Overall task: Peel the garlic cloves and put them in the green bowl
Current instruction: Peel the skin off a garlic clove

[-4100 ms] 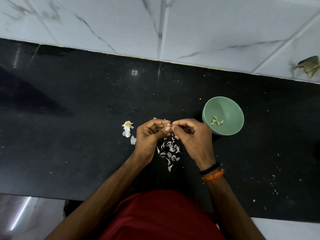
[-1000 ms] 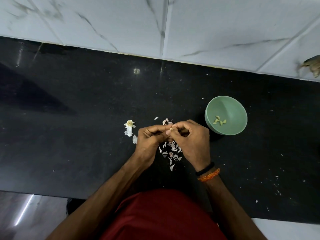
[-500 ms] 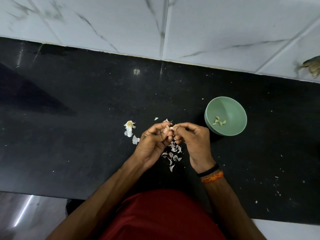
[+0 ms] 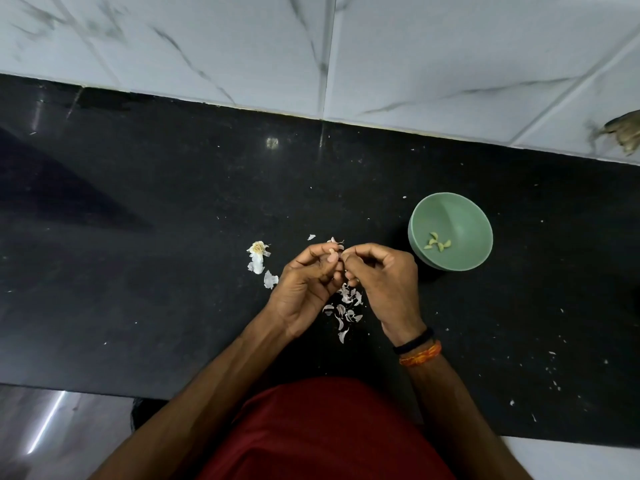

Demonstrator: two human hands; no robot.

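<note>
My left hand point(image 4: 306, 284) and my right hand point(image 4: 382, 278) meet fingertip to fingertip over the black counter. Between them they pinch a small garlic clove point(image 4: 331, 251), mostly hidden by the fingers. The green bowl point(image 4: 460, 216) stands just right of my right hand, with several peeled cloves point(image 4: 437, 242) lying in its bottom. Loose garlic skins point(image 4: 344, 308) lie in a heap on the counter beneath my hands.
The garlic root stub with torn skin point(image 4: 258, 256) lies left of my left hand. White crumbs speckle the black counter point(image 4: 138, 237), mostly at the right. A white marbled tile wall point(image 4: 311, 46) bounds the counter's far edge. A brownish object point(image 4: 625, 133) sits at the far right.
My hands have stayed at the same spot over the skin heap, with the fingers shifting slightly on the clove. The bowl and its cloves are unchanged.
</note>
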